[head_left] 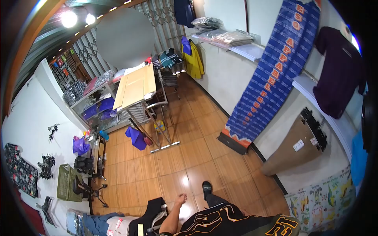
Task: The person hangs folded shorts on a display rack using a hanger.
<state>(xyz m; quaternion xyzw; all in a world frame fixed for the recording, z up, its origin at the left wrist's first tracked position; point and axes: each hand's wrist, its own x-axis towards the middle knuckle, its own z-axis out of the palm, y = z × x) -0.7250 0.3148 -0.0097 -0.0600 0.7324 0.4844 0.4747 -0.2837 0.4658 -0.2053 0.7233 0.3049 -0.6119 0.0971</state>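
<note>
My left hand point(181, 198) reaches out low in the view, over the wooden floor point(177, 165). Its fingers look loosely curled, and whether they hold anything is too small to tell. Just left of my forearm lies a black garment with white trim point(154, 214), next to the hand but not clearly touched. My right hand is out of view. I wear a black jersey with gold lettering point(236, 222), and my dark shoe point(206, 186) points forward beside the hand.
A folding table with a tan top point(136, 86) stands mid-room, clothes hanging under it. Folded jeans point(84, 222) and a green crate point(67, 183) sit at lower left. A blue banner point(275, 70), a cardboard box point(295, 145) and a purple shirt point(338, 70) line the right wall.
</note>
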